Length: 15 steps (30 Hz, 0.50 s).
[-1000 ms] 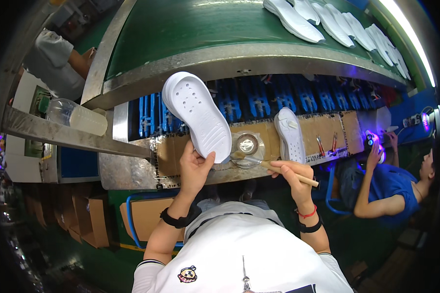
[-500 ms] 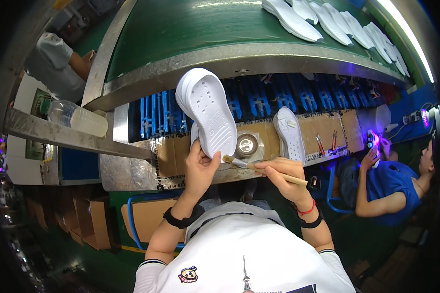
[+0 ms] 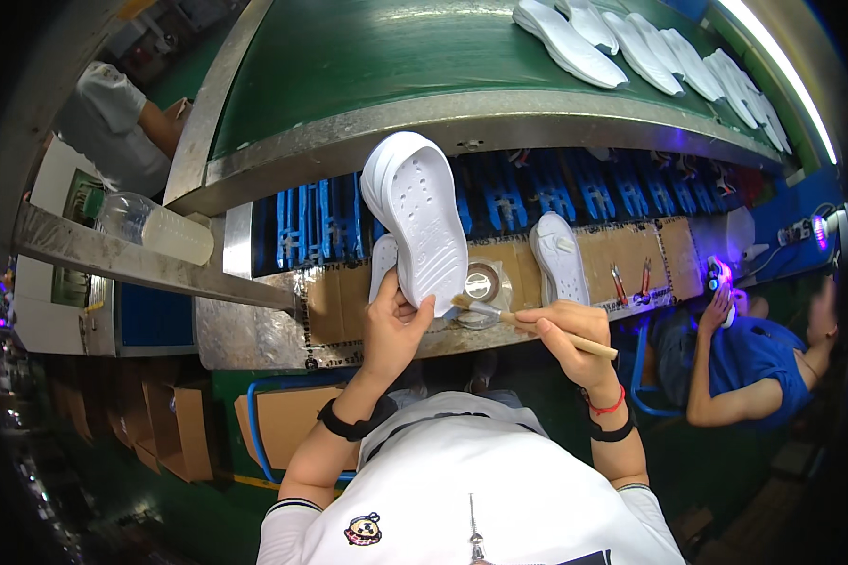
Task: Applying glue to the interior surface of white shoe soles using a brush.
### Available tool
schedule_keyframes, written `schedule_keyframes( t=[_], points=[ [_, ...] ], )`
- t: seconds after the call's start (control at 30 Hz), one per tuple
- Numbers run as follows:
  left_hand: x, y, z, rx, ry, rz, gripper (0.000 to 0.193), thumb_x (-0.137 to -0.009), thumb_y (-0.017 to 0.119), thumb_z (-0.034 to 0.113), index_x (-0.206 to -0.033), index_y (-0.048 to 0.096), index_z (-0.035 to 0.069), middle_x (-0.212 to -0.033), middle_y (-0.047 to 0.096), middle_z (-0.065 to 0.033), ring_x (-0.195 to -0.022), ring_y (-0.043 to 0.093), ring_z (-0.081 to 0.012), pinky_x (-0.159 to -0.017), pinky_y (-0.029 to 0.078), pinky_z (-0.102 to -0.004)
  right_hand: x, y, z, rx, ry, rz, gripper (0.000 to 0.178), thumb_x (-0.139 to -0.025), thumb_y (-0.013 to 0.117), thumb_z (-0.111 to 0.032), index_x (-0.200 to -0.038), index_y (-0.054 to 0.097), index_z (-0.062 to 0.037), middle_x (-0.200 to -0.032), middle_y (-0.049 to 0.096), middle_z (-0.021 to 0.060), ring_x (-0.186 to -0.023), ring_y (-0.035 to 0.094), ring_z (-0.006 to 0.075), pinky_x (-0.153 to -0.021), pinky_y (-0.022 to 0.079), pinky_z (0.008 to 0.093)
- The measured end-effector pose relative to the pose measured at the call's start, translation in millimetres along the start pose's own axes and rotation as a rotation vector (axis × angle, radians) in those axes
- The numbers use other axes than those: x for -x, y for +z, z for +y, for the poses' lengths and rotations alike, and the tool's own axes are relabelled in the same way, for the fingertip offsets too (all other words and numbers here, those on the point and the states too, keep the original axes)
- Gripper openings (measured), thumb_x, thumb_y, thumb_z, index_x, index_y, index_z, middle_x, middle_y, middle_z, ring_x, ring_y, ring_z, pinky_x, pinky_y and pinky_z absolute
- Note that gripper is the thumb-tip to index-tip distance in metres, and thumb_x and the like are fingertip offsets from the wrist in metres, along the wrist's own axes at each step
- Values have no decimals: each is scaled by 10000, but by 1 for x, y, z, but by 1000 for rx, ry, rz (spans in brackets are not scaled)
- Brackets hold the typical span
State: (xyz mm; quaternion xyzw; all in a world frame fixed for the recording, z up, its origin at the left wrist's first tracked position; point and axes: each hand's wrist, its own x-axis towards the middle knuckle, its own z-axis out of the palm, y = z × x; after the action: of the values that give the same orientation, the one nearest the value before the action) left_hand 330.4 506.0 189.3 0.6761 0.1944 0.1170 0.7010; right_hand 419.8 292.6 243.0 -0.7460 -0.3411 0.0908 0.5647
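Observation:
A white shoe sole [image 3: 419, 212] with small holes and ridges is held up by its lower end in my left hand [image 3: 394, 330], thumb on its inner face. My right hand [image 3: 572, 341] is closed round the wooden handle of a paintbrush [image 3: 495, 311]. The brush's bristles lie just beside the sole's lower right edge; I cannot tell if they touch it. Behind them a round, brown-rimmed container [image 3: 481, 282] rests on clear plastic. To its right lies a second white sole [image 3: 561, 259] with a small piece on it. Another white sole [image 3: 382, 259] is partly hidden behind the held one.
Cardboard [image 3: 334, 311] covers the narrow bench. Beyond it rises a green conveyor belt [image 3: 367, 56] carrying several white soles [image 3: 645, 56]. Blue racks [image 3: 320, 226] stand beneath the belt. A plastic jug [image 3: 165, 229] is at left. A person in blue [image 3: 749, 377] sits at right holding a sole.
The held sole has shifted slightly right. My right hand and the brush have moved right, and the bristles have come away from the sole's lower edge towards the right.

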Motion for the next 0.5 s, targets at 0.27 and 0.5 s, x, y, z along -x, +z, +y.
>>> schedule_keyframes(
  t=[0.27, 0.5],
  points=[
    [-11, 11, 8, 36, 3, -57, 491, -819, 583, -23, -1249, 350, -65, -1024, 618, -191, -889, 635, -180, -768, 524, -264, 2, -19, -8, 37, -19, 5, 166, -800, 530, -16, -858, 674, 40, -725, 672, 122, -587, 614, 194, -553, 458, 279],
    [-48, 46, 52, 318, -77, -363, 471, -817, 574, -49, -1179, 276, -14, -1062, 569, -223, -920, 628, -248, -691, 582, -344, 41, -47, -4, -228, 218, 696, 353, -823, 460, -164, -897, 628, 138, -763, 653, 222, -673, 651, 263, -660, 516, 304]
  ],
)
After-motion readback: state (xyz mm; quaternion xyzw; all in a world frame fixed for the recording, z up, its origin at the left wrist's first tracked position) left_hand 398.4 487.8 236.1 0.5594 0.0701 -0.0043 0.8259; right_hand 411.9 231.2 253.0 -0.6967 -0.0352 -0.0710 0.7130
